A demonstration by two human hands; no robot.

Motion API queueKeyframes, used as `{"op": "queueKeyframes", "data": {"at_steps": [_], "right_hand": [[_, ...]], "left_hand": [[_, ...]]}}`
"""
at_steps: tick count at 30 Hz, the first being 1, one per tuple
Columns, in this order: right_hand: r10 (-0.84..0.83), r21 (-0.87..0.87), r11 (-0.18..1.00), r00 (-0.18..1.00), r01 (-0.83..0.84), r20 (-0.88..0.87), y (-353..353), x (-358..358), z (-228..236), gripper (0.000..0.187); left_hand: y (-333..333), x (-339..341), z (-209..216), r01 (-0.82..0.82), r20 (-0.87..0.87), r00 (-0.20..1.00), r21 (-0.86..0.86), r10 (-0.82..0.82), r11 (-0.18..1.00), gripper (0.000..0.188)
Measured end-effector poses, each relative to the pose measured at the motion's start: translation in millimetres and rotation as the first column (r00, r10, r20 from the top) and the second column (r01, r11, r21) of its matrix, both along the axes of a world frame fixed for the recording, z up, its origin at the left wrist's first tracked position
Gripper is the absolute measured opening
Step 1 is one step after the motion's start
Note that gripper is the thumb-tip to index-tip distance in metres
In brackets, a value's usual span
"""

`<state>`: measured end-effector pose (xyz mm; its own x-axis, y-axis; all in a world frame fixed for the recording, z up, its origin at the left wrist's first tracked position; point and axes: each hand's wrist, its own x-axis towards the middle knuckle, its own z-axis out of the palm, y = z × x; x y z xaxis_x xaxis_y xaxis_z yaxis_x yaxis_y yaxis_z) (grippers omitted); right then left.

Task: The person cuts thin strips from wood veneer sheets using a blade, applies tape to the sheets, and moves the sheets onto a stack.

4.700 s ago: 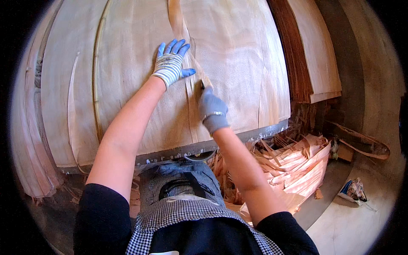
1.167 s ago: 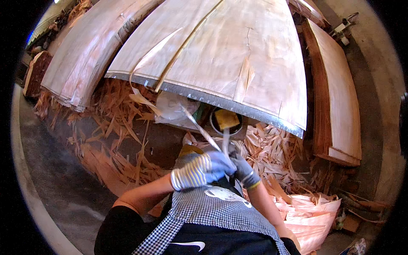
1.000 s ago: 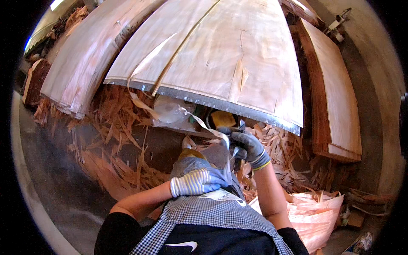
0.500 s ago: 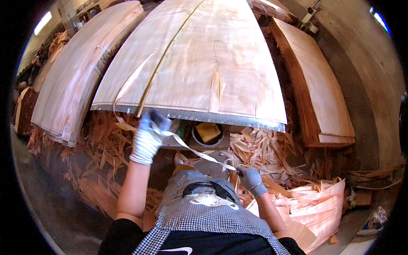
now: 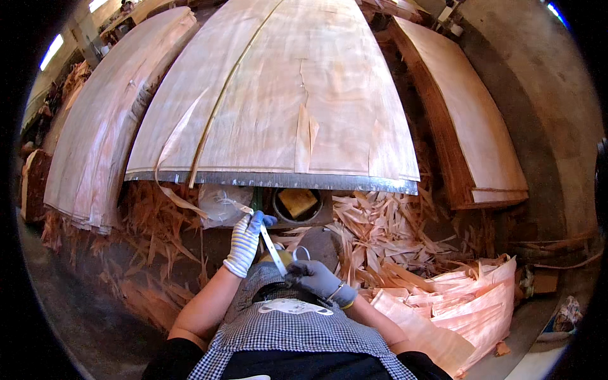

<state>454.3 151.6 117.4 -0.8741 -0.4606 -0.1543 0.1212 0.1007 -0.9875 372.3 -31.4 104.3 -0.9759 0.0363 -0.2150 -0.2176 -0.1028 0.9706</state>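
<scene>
Between my hands runs a narrow white tape (image 5: 272,250) with small dark spots along it. My left hand (image 5: 244,244), in a striped glove with blue fingertips, pinches its upper part just below the front edge of the big veneer stack (image 5: 266,126). My right hand (image 5: 315,278), in a grey glove with dark fingertips, is closed on the lower part in front of my checked apron (image 5: 285,329). A small loop of tape stands up above the right fingers. On the stack's left side, a thin veneer strip (image 5: 174,139) curls over the front edge beside a long brownish seam.
Under the front edge stands a round bowl (image 5: 316,214) holding a yellow sponge (image 5: 296,202), next to a clear plastic bag (image 5: 221,204). More veneer stacks lie left (image 5: 107,126) and right (image 5: 465,107). Veneer scraps (image 5: 380,234) cover the floor, with larger pieces (image 5: 468,310) at right.
My left hand has come down off the stack's front edge, and my right hand has moved left and inward. The tape between them is shorter, with a loop at the right hand.
</scene>
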Motion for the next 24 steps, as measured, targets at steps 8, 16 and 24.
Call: {"op": "queueKeyframes", "data": {"at_steps": [8,16,24], "right_hand": [[-0.466,0.444,0.772,0.880,0.455,-0.090,50.8,-39.7,-111.4,0.017],[-0.172,0.134,0.984,0.775,0.114,0.607,29.1,-106.6,-33.7,0.022],[-0.245,0.808,0.561,0.968,0.181,-0.047,44.2,-157.6,-167.5,0.026]], "left_hand": [[2.5,-32.9,-85.6,-0.300,0.470,0.883,0.584,-0.013,0.755,0.031],[38.4,-26.6,-143.0,0.711,-0.036,0.667,-0.269,-0.744,0.650,0.031],[11.8,-108.5,-143.3,0.343,0.292,0.765,-0.939,-0.574,-0.020,0.032]]}}
